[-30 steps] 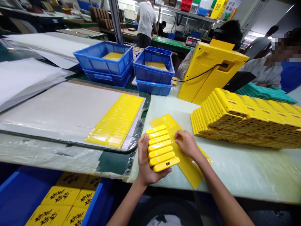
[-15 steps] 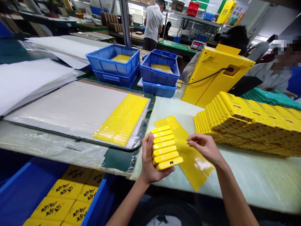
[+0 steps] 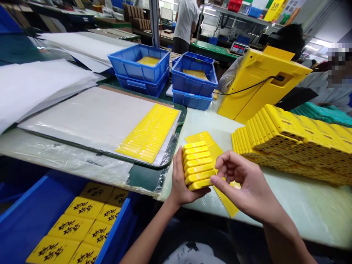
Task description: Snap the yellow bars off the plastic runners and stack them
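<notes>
A stack of several slim yellow power-bank-like cases (image 3: 198, 161) rests in my left hand (image 3: 180, 179), fingers wrapped along its left side and beneath. The cases lie one behind another, narrow edges facing up. My right hand (image 3: 242, 179) is at the nearest case, its thumb tip against that case's right end. Its fingers are curled; anything small between them is hidden. No dark port shows on the nearest case's edge. Under and behind my hands, a yellow sticker sheet (image 3: 220, 150) lies on the pale table, partly covered.
Another yellow strip sheet (image 3: 150, 132) lies on the grey board (image 3: 90, 113) at left. Stacked yellow cases (image 3: 297, 143) stand at right, before a yellow panel (image 3: 264, 84) with a black cable. Blue bins (image 3: 140, 66) stand behind. A blue crate (image 3: 33, 205) holds yellow boxes.
My right hand has moved from over the sticker sheet to the nearest case in the stack. The dark port on that case's edge no longer shows. The view has shifted slightly.
</notes>
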The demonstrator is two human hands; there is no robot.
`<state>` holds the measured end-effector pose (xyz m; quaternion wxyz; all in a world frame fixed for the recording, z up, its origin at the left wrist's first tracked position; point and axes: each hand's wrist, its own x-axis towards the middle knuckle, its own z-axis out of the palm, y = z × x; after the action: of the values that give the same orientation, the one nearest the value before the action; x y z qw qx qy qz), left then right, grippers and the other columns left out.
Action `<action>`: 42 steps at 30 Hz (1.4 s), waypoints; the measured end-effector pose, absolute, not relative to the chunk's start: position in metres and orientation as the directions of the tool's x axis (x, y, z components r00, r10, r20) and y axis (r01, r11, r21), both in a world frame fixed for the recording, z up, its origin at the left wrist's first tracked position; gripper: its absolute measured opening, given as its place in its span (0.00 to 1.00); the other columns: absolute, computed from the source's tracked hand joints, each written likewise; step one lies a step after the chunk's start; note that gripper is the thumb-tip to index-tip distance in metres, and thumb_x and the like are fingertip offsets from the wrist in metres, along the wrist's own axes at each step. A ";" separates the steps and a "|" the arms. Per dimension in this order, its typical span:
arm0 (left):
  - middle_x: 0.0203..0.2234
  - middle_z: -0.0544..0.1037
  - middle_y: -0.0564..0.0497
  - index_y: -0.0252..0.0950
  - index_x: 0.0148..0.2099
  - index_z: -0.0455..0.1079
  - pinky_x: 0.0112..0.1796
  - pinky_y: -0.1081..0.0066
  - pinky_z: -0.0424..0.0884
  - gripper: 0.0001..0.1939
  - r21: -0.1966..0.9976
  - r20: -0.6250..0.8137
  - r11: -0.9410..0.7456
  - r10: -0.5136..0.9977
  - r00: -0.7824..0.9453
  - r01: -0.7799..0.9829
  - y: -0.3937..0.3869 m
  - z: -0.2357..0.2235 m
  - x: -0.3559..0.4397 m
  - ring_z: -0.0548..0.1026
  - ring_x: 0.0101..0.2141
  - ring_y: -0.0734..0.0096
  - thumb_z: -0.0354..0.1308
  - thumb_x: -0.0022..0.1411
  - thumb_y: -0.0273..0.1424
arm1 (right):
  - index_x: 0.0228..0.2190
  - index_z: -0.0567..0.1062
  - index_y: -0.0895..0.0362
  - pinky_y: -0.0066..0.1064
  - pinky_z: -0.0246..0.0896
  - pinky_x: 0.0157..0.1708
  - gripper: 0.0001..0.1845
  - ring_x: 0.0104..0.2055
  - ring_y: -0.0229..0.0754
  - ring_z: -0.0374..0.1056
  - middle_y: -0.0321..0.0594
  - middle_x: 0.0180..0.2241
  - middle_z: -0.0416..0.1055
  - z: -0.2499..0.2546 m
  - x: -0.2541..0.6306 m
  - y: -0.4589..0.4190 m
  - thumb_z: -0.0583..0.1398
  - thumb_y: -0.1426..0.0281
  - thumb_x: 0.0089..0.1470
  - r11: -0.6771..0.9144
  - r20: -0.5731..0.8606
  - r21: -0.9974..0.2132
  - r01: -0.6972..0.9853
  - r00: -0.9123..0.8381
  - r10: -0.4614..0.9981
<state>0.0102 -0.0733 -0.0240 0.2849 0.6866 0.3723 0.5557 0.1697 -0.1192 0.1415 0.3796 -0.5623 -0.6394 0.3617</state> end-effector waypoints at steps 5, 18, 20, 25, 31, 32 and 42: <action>0.68 0.59 0.32 0.38 0.80 0.38 0.64 0.40 0.63 0.70 0.816 0.550 -0.562 0.827 0.116 0.137 -0.073 -0.019 0.009 0.65 0.65 0.38 0.75 0.47 0.50 | 0.37 0.71 0.56 0.25 0.64 0.24 0.08 0.27 0.35 0.67 0.36 0.28 0.69 0.142 0.167 -0.118 0.65 0.70 0.58 0.066 0.031 -0.886 0.459 -0.083 0.996; 0.68 0.60 0.33 0.40 0.80 0.39 0.64 0.41 0.64 0.71 0.807 0.557 -0.571 0.821 0.127 0.151 -0.072 -0.017 0.009 0.65 0.65 0.38 0.77 0.46 0.51 | 0.41 0.68 0.54 0.30 0.49 0.22 0.16 0.22 0.36 0.60 0.30 0.21 0.65 0.141 0.176 -0.111 0.68 0.65 0.56 0.023 -0.038 -0.669 0.743 -0.065 0.997; 0.68 0.59 0.33 0.40 0.79 0.39 0.64 0.41 0.64 0.71 0.808 0.557 -0.571 0.821 0.128 0.144 -0.071 -0.018 0.008 0.64 0.66 0.37 0.76 0.46 0.55 | 0.41 0.68 0.54 0.30 0.50 0.23 0.16 0.22 0.37 0.61 0.29 0.20 0.66 0.142 0.184 -0.109 0.67 0.61 0.59 -0.010 -0.134 -0.696 0.718 -0.116 0.984; 0.69 0.57 0.33 0.40 0.80 0.38 0.66 0.39 0.60 0.70 0.799 0.570 -0.584 0.811 0.132 0.142 -0.071 -0.020 0.009 0.63 0.67 0.37 0.72 0.49 0.61 | 0.43 0.73 0.54 0.29 0.58 0.25 0.13 0.24 0.37 0.64 0.32 0.24 0.69 0.138 0.192 -0.114 0.57 0.58 0.71 -0.014 -0.061 -0.828 0.561 -0.066 0.996; 0.68 0.61 0.32 0.39 0.79 0.38 0.65 0.40 0.63 0.70 0.815 0.547 -0.561 0.828 0.125 0.147 -0.072 -0.017 0.009 0.66 0.65 0.36 0.74 0.48 0.58 | 0.36 0.79 0.55 0.29 0.61 0.30 0.05 0.33 0.36 0.68 0.38 0.35 0.74 0.131 0.179 -0.125 0.68 0.67 0.63 0.341 0.227 -0.708 0.618 -0.259 0.939; 0.68 0.61 0.32 0.39 0.79 0.38 0.65 0.40 0.62 0.71 0.816 0.544 -0.558 0.829 0.126 0.149 -0.073 -0.017 0.009 0.66 0.65 0.36 0.74 0.47 0.57 | 0.34 0.78 0.56 0.29 0.61 0.30 0.05 0.32 0.36 0.68 0.38 0.34 0.74 0.131 0.180 -0.125 0.66 0.69 0.64 0.353 0.227 -0.697 0.624 -0.275 0.934; 0.69 0.59 0.32 0.41 0.79 0.38 0.65 0.36 0.61 0.71 0.837 0.523 -0.536 0.843 0.127 0.112 -0.074 -0.019 0.009 0.64 0.66 0.35 0.77 0.46 0.51 | 0.34 0.79 0.54 0.31 0.62 0.29 0.05 0.33 0.38 0.68 0.39 0.35 0.73 0.139 0.172 -0.114 0.67 0.67 0.63 0.334 0.303 -0.727 0.599 -0.155 0.940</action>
<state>0.0091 -0.0743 -0.0191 0.3273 0.6755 0.3533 0.5583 0.1723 -0.1140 0.1388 0.3752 -0.5306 -0.7253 0.2269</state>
